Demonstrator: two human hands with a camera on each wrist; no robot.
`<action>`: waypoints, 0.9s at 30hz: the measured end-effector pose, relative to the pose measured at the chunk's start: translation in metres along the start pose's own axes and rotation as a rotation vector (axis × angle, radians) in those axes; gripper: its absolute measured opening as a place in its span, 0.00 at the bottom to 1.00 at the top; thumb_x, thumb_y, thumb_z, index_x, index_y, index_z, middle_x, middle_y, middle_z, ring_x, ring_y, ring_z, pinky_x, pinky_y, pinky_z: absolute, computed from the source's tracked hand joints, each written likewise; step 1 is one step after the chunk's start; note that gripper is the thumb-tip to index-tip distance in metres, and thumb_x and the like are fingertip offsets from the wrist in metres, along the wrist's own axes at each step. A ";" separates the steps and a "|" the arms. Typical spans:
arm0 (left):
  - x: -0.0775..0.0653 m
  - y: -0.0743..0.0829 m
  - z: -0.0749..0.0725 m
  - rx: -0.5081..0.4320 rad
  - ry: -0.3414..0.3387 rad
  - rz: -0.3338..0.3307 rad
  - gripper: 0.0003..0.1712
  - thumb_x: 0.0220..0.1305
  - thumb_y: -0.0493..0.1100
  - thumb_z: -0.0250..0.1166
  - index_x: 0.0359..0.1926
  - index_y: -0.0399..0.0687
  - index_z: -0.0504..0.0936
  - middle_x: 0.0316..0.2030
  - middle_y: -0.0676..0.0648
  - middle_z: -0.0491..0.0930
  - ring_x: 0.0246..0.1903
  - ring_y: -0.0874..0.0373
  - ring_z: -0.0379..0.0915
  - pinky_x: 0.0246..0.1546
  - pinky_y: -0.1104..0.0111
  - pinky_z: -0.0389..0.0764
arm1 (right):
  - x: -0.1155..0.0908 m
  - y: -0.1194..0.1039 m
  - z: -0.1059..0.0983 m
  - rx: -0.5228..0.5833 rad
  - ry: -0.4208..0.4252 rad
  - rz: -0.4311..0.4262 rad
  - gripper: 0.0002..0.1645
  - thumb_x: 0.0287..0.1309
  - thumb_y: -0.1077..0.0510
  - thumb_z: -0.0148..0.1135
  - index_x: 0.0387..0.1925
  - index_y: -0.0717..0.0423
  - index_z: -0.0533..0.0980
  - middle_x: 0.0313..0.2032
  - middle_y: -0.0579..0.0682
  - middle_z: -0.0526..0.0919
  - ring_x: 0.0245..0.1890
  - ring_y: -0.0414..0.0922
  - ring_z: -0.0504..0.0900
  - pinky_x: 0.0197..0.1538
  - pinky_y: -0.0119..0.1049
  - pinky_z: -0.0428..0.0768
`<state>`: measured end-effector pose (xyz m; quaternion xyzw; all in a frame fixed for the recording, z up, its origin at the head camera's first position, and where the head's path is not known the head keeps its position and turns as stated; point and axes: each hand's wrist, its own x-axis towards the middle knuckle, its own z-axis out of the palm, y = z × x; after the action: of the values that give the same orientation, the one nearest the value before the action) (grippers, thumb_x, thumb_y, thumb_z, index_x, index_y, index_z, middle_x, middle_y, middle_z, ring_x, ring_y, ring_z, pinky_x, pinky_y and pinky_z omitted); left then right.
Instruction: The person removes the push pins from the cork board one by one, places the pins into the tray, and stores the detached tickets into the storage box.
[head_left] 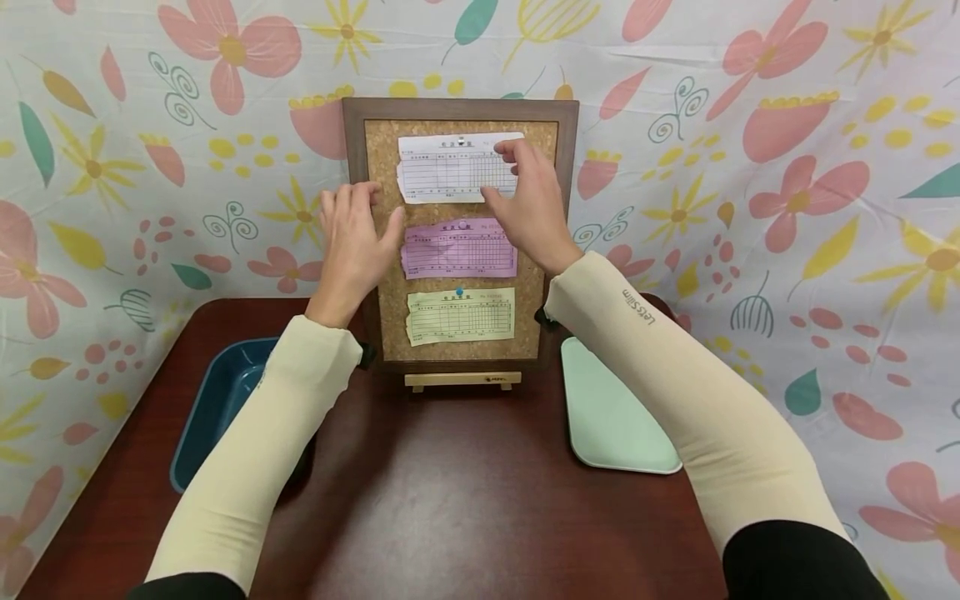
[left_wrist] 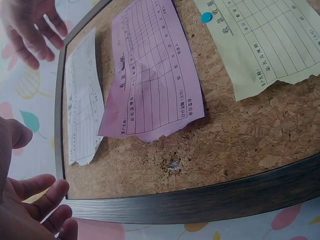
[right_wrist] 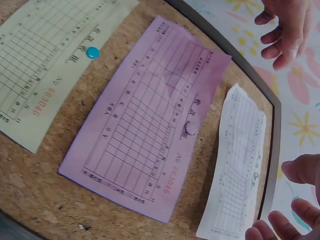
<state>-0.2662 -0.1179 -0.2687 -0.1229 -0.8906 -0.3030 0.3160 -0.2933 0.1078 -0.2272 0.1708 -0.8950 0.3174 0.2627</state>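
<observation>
A cork board (head_left: 390, 354) in a brown frame stands upright, with three ruled paper slips pinned one above another. On top is a white slip (head_left: 438, 172), then a purple slip (head_left: 457, 254), and lowest a pale green slip (head_left: 461, 319) under a blue pushpin (head_left: 459, 292). My left hand (head_left: 351, 242) is at the board's left edge, thumb spread from the fingers, holding nothing. My right hand (head_left: 534, 208) hovers over the white slip's right end, thumb and fingers apart with nothing between them. A pale pin (right_wrist: 190, 128) shows in the purple slip in the right wrist view.
A small wooden easel (head_left: 462, 381) supports the board on a dark red-brown table (head_left: 450, 500). To the left lies a blue tray (head_left: 217, 392), partly behind my left sleeve. A mint-green tray (head_left: 611, 417) lies to the right. Flower-patterned cloth (head_left: 247, 150) hangs behind.
</observation>
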 end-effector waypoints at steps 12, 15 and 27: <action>0.015 -0.002 0.005 0.051 -0.029 -0.058 0.24 0.68 0.52 0.54 0.54 0.38 0.71 0.46 0.40 0.69 0.47 0.46 0.53 0.51 0.57 0.55 | 0.020 -0.011 0.003 0.009 -0.048 0.032 0.26 0.59 0.57 0.63 0.58 0.54 0.68 0.54 0.49 0.72 0.52 0.44 0.71 0.53 0.29 0.65; 0.019 -0.003 0.007 0.063 -0.036 -0.075 0.24 0.68 0.53 0.54 0.54 0.38 0.71 0.46 0.41 0.68 0.47 0.46 0.53 0.51 0.57 0.55 | 0.024 -0.011 0.004 -0.006 -0.062 0.050 0.25 0.59 0.57 0.63 0.58 0.53 0.68 0.53 0.48 0.73 0.51 0.43 0.72 0.52 0.29 0.66; 0.031 -0.002 0.012 0.086 -0.035 -0.093 0.24 0.67 0.52 0.56 0.56 0.40 0.71 0.46 0.42 0.68 0.47 0.47 0.52 0.52 0.58 0.53 | 0.035 -0.013 0.013 0.009 -0.108 0.101 0.26 0.60 0.57 0.61 0.59 0.51 0.67 0.53 0.47 0.72 0.50 0.41 0.72 0.50 0.29 0.69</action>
<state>-0.2965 -0.1109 -0.2576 -0.0728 -0.9129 -0.2767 0.2911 -0.3200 0.0842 -0.2090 0.1435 -0.9141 0.3243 0.1967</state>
